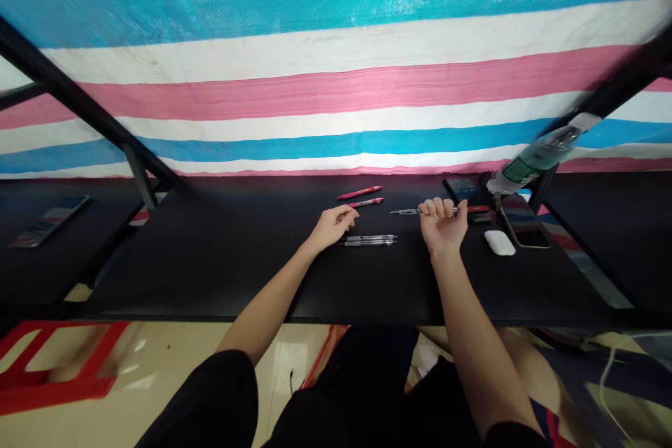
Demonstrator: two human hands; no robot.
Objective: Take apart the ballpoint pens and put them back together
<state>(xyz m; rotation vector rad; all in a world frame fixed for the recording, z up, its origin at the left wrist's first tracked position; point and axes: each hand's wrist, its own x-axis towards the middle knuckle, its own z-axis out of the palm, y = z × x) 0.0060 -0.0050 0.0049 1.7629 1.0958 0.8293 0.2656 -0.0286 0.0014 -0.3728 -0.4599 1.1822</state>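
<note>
My right hand is closed in a fist around a pen, whose grey tip points left out of the fist. Resting on the black table, my left hand has loosely curled fingers with nothing visible in them. Just beyond those fingers lies a red and white pen; whether they touch it is unclear. Farther back is another red pen. Several clear pens with grey grips lie side by side between my hands, nearer to the left one.
A white earbud case and a phone lie right of my right hand. Behind them leans a plastic bottle beside a dark box. A striped sheet hangs behind the black table. Another phone lies far left.
</note>
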